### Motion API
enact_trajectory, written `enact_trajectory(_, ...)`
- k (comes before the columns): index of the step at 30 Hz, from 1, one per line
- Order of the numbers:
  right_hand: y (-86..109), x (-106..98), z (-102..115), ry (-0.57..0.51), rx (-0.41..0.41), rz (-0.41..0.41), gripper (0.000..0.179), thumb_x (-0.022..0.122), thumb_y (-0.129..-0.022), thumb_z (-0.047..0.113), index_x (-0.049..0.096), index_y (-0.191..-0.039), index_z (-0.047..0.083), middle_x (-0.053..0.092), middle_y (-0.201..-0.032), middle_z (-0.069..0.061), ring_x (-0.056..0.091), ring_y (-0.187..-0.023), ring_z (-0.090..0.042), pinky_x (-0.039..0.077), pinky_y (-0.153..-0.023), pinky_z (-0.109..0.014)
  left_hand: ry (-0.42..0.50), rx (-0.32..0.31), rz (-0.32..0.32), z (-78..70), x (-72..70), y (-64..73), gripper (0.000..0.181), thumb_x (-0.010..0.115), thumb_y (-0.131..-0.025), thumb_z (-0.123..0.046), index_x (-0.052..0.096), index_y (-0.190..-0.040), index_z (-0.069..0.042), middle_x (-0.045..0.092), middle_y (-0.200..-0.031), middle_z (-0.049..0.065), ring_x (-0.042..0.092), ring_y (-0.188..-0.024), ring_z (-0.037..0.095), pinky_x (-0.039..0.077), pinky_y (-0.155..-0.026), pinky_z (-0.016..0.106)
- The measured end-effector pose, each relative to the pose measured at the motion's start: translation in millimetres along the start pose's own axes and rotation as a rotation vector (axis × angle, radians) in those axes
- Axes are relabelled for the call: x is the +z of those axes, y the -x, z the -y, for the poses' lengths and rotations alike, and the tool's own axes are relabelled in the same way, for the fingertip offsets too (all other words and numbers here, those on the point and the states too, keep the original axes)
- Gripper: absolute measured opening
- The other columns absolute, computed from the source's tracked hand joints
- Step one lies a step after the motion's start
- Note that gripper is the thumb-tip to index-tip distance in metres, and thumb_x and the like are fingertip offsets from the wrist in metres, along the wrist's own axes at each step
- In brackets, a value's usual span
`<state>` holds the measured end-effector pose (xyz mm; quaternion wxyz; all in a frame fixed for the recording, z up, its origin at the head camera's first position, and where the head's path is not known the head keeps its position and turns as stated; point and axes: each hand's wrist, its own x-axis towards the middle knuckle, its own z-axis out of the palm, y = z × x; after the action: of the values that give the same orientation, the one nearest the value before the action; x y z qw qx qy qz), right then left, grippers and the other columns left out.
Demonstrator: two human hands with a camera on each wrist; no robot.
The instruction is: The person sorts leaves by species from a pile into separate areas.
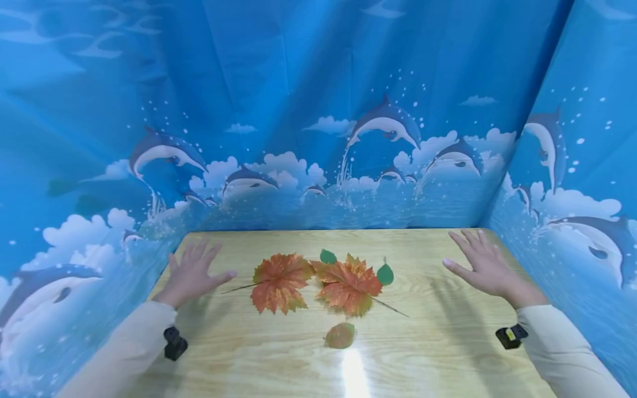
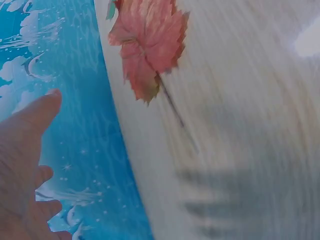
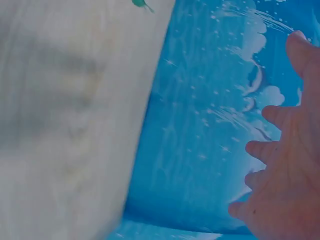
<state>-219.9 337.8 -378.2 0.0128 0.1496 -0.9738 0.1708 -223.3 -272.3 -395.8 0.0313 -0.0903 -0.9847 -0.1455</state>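
Fingers spread, my left hand (image 1: 194,275) hovers over the left side of the table, holding nothing. My right hand (image 1: 487,265) is likewise spread and bare above the right side. Between them lie two large orange-red maple-like leaves: the left leaf (image 1: 282,282), whose stem points toward my left hand, and the right leaf (image 1: 348,284), whose stem points to the lower right. In the left wrist view the nearer red leaf (image 2: 150,45) lies apart from the hand. Two small green leaves, one behind (image 1: 328,256) and one at the right (image 1: 385,274), lie beside them. A brownish-green leaf (image 1: 340,335) lies in front.
The light wood-grain table (image 1: 278,359) carries a bright glare spot near its front. Blue dolphin-print curtains (image 1: 308,110) stand along the back and both sides, close to the table's edges. A small black device (image 1: 511,336) sits on each wrist.
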Motion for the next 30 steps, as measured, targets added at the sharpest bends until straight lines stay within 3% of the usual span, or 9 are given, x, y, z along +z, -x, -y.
enact_trajectory(11, 1.9, 65, 15, -0.144, -0.042, -0.003, 0.074, 0.053, -0.096, 0.043, 0.022, -0.152, 0.007, 0.015, -0.152, -0.032, 0.001, -0.137, -0.058, 0.005, -0.097, -0.078, 0.193, 0.01, 0.007, -3.8, 42.5, 2.8, 0.083, 0.068, -0.086, -0.045, 0.031, -0.147, -0.001, 0.019, -0.152, 0.03, 0.011, -0.136, 0.056, 0.002, -0.096, 0.079)
enact_trajectory(16, 3.5, 97, 27, -0.193, -0.081, 0.007, 0.073, 0.056, -0.095, 0.043, 0.027, -0.15, 0.005, 0.022, -0.151, -0.03, 0.01, -0.137, -0.057, 0.013, -0.098, -0.077, 0.331, 0.02, 0.003, -2.1, 67.3, 3.3, 0.078, 0.069, -0.089, -0.03, 0.03, -0.146, 0.004, 0.021, -0.15, 0.032, 0.019, -0.136, 0.053, 0.018, -0.104, 0.07)
enact_trajectory(20, 5.4, 116, 38, -0.224, -0.106, 0.016, 0.072, 0.057, -0.094, 0.043, 0.03, -0.148, 0.004, 0.026, -0.15, -0.03, 0.013, -0.137, -0.056, 0.016, -0.098, -0.076, 0.435, -0.018, 0.019, 0.8, 84.4, 2.8, 0.075, 0.069, -0.089, -0.025, 0.03, -0.146, 0.004, 0.025, -0.149, 0.031, 0.024, -0.135, 0.051, 0.025, -0.106, 0.063)
enact_trajectory(25, 5.9, 131, 49, -0.266, -0.131, 0.026, 0.072, 0.058, -0.093, 0.045, 0.033, -0.147, 0.004, 0.029, -0.149, -0.028, 0.021, -0.136, -0.053, 0.02, -0.101, -0.072, 0.476, -0.05, -0.032, 6.0, 99.4, 3.6, 0.068, 0.07, -0.088, -0.022, 0.038, -0.141, 0.006, 0.035, -0.144, 0.031, 0.031, -0.133, 0.049, 0.026, -0.106, 0.061)
enact_trajectory(30, 3.9, 142, 55, -0.322, -0.153, 0.049, 0.071, 0.062, -0.091, 0.044, 0.038, -0.145, 0.004, 0.038, -0.145, -0.025, 0.033, -0.132, -0.048, 0.026, -0.102, -0.067, 0.468, -0.031, -0.106, 10.9, 110.7, 3.5, 0.057, 0.073, -0.085, -0.016, 0.049, -0.131, 0.01, 0.047, -0.134, 0.031, 0.04, -0.127, 0.048, 0.03, -0.105, 0.058)
